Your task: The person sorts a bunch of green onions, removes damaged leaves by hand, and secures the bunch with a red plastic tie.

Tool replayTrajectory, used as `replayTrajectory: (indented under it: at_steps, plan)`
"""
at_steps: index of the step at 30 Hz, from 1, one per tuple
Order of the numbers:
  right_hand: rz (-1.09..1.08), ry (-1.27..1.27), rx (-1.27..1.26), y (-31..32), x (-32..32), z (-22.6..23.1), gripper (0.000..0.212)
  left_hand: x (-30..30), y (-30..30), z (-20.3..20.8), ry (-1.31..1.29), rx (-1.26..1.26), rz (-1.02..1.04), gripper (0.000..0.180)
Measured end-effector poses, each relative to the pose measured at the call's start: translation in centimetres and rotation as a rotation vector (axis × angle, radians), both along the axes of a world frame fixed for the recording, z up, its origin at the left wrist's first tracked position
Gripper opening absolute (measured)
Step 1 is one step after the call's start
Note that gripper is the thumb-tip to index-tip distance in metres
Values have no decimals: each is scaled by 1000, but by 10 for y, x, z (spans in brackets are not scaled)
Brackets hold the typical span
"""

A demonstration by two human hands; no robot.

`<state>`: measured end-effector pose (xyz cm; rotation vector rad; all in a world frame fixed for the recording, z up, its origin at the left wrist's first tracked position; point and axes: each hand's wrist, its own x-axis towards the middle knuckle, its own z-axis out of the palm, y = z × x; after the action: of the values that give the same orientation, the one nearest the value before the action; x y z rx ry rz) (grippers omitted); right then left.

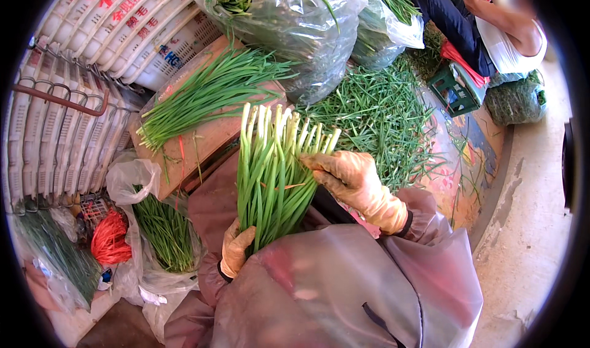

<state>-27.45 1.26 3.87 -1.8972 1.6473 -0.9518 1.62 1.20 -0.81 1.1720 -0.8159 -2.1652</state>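
Note:
A bunch of garlic chives (270,185) stands upright over my lap, pale stalk ends up, green leaves down. My left hand (235,250), in a soiled tan glove, is wrapped round the leafy lower part. My right hand (359,185), gloved alike, has thumb and fingers pinched together at the right side of the bunch, just below the pale ends. Whether a single stalk is between those fingertips is too small to make out. Beyond the bunch, another pile of chives (209,90) lies on a low wooden board (243,117).
Stacked white crates (58,127) line the left. Beside them lie red plastic string (111,237) and a plastic bag (142,250) with chives. A large clear bag (295,41) of greens stands ahead, near scattered leaf trimmings (381,121). A person (504,35) sits at upper right by a green crate (455,87).

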Motion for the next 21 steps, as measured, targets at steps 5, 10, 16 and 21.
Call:
replayTrajectory:
  at_steps: [5,10,16,21]
  plan:
    - [-140,-71,127,16,7,-17,31,-4,2,5,-1,5,58,44]
    - [-92,279,251,0,17,4,45,0,2,2,-87,-88,-24,41]
    - [-23,69,577,-26,24,10,28,2,7,-2,-80,-111,20,41]
    - [-63,-737,657,-14,26,10,15,0,8,2,30,-17,91,42]
